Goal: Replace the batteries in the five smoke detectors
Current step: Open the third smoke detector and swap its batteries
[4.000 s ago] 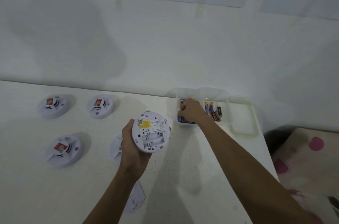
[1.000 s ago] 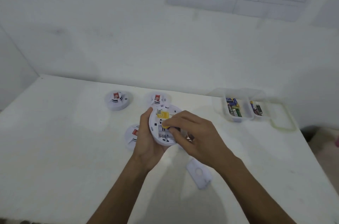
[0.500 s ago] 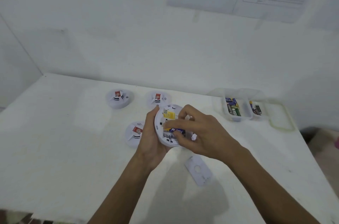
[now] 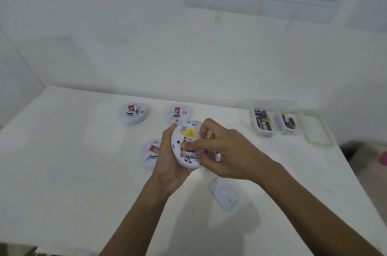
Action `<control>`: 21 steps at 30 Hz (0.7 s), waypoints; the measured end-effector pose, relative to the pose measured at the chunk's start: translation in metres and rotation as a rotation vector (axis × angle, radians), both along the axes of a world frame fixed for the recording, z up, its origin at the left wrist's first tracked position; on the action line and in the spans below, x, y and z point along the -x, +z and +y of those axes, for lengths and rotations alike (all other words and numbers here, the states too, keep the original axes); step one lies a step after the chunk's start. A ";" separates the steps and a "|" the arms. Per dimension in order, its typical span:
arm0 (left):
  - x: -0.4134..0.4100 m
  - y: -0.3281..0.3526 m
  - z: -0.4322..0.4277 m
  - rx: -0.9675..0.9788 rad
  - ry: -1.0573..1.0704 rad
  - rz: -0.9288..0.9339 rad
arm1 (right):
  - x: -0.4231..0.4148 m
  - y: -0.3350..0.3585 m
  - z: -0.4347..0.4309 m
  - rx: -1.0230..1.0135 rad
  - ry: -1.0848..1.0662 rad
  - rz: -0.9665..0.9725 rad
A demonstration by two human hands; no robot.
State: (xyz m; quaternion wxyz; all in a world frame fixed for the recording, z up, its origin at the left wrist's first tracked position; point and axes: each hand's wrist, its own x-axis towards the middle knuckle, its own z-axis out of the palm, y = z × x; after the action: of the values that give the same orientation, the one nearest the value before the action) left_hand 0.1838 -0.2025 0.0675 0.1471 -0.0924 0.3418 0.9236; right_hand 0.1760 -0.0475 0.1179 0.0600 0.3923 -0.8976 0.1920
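Observation:
My left hand (image 4: 169,163) grips a round white smoke detector (image 4: 184,144), back side up, above the table. A yellow label shows on its back. My right hand (image 4: 226,151) lies over the open battery bay, fingers curled, pressing a blue and gold battery (image 4: 191,150) into a slot; another gold-tipped battery end (image 4: 211,135) shows under its fingers. The loose battery cover (image 4: 224,194) lies on the table below my right hand. Three other detectors sit face up: back left (image 4: 132,113), back middle (image 4: 178,113) and beside my left hand (image 4: 150,152).
A clear plastic box (image 4: 272,121) with two compartments holds several batteries at the back right; its green-rimmed lid (image 4: 318,130) lies right of it. The white table (image 4: 62,161) ends close on the right and at the front. A white wall with papers stands behind.
Four seconds ago my right hand was in the battery box; it has since come to the detector. Over the last second its fingers have pushed a battery lower into the bay.

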 end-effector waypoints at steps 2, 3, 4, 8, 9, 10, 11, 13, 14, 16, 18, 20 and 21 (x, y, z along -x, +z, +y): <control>-0.001 0.000 -0.002 -0.019 -0.008 -0.005 | -0.005 0.002 -0.002 -0.003 -0.009 -0.007; 0.000 0.000 -0.003 -0.024 -0.008 -0.002 | -0.007 0.003 -0.004 0.006 -0.022 -0.022; 0.000 -0.001 -0.003 -0.029 -0.003 -0.002 | -0.008 0.004 -0.005 0.036 -0.046 -0.054; 0.000 -0.001 -0.003 -0.027 0.000 -0.007 | -0.014 0.008 -0.010 0.227 -0.152 -0.217; 0.000 -0.001 -0.003 -0.028 -0.005 -0.006 | -0.016 0.009 -0.011 0.283 -0.162 -0.259; 0.000 -0.002 -0.004 -0.038 -0.006 -0.004 | -0.017 0.010 -0.013 0.337 -0.168 -0.297; 0.001 -0.003 -0.005 -0.054 -0.004 -0.008 | -0.019 0.010 -0.014 0.388 -0.171 -0.320; 0.003 -0.006 -0.006 -0.077 -0.010 -0.015 | -0.020 0.006 -0.016 0.469 -0.180 -0.275; 0.004 -0.008 -0.007 -0.081 -0.019 -0.007 | -0.020 0.003 -0.016 0.510 -0.186 -0.229; 0.005 -0.007 -0.008 -0.072 -0.025 0.001 | -0.023 0.000 -0.017 0.602 -0.208 -0.189; 0.006 -0.005 -0.009 -0.073 -0.014 0.008 | -0.026 -0.002 -0.019 0.694 -0.234 -0.199; 0.006 -0.003 -0.008 -0.082 -0.007 0.019 | -0.029 -0.002 -0.021 0.747 -0.271 -0.202; 0.006 -0.002 -0.007 -0.077 0.000 0.023 | -0.029 -0.003 -0.022 0.750 -0.300 -0.190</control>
State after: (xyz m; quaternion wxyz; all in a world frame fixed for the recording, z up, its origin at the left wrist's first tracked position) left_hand 0.1777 -0.2094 0.0654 0.1466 -0.0762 0.3076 0.9370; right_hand 0.2052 -0.0695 0.1150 0.1427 0.1886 -0.8141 0.5303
